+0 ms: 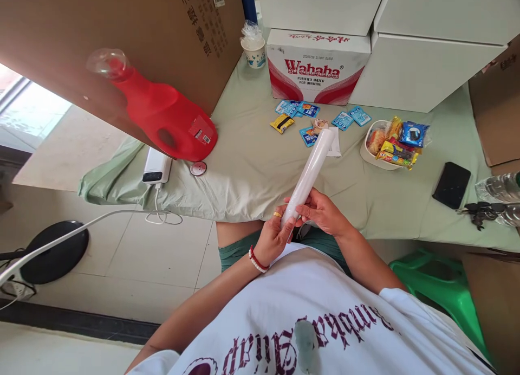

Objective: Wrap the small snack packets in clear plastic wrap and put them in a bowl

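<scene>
Red jug (162, 112) at left, well apart. White roll (307, 177) tilted over front edge of cloth-covered table (239, 158), far end above sachets (343, 121). Risk: glossy surface plus grip at near end only might let roll slip; sideways swing might scatter sachets. Left hand (274, 237): fingers curled round near end, thumb pressed on top. Right hand (325, 215): thumb and fingers pinching roll; hidden fingertips hard to judge. Snack container (369, 155) farther right.

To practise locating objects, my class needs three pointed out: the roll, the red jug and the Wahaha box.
Roll (309, 173): head view, middle of its bare length.
Red jug (162, 109): head view, its body.
Wahaha box (317, 71): head view, printed front.
</scene>
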Demonstrator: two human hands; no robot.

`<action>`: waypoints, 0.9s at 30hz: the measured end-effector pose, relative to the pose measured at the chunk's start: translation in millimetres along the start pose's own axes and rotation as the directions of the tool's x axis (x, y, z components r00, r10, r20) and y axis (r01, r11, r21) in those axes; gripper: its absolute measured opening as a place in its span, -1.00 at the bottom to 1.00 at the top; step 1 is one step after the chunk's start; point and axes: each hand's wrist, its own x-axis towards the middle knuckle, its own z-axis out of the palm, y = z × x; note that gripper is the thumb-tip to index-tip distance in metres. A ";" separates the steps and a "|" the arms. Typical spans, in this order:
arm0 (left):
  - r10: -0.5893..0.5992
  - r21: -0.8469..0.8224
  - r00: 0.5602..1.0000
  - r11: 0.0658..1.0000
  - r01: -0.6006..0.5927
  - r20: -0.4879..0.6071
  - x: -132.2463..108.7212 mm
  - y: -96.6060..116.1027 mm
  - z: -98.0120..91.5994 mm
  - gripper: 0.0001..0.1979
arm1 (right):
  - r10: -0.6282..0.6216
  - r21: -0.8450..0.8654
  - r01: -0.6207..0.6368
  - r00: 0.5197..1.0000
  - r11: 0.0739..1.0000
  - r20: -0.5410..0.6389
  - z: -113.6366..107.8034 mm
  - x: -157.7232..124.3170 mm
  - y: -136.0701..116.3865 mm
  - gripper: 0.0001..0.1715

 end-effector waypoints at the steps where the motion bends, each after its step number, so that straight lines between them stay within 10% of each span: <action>1: -0.010 -0.036 1.000 0.999 0.010 0.007 -0.3 0.7 -0.1 -0.45 | -0.007 0.000 0.007 1.000 1.000 0.020 -3.1 -2.2 -0.6 -0.41; 7: -0.085 -0.100 0.995 0.992 0.080 -0.044 -0.8 11.7 1.8 -0.34 | -0.033 0.038 0.029 0.994 0.999 0.106 -4.4 -8.2 -4.3 -0.42; 13: 0.050 0.215 0.975 0.977 -0.003 -0.216 -1.4 7.5 7.9 -0.41 | -0.026 -0.224 -0.025 0.975 0.974 -0.221 18.9 3.6 -1.2 -0.36; 19: -0.062 0.073 0.987 0.995 0.073 -0.151 -3.9 2.4 6.0 -0.39 | -0.023 -0.067 0.021 0.999 0.998 -0.027 13.2 0.8 3.3 -0.44; 23: -0.183 -0.202 0.980 0.960 0.196 0.083 -1.2 11.0 -2.1 -0.36 | -0.023 0.097 0.020 0.999 0.995 0.030 2.7 -8.4 4.1 -0.39; 27: -0.239 -0.414 0.846 0.788 0.456 0.477 -0.5 22.9 -8.7 -0.33 | -0.010 0.179 -0.006 0.996 0.984 0.084 -1.2 -15.4 2.1 -0.23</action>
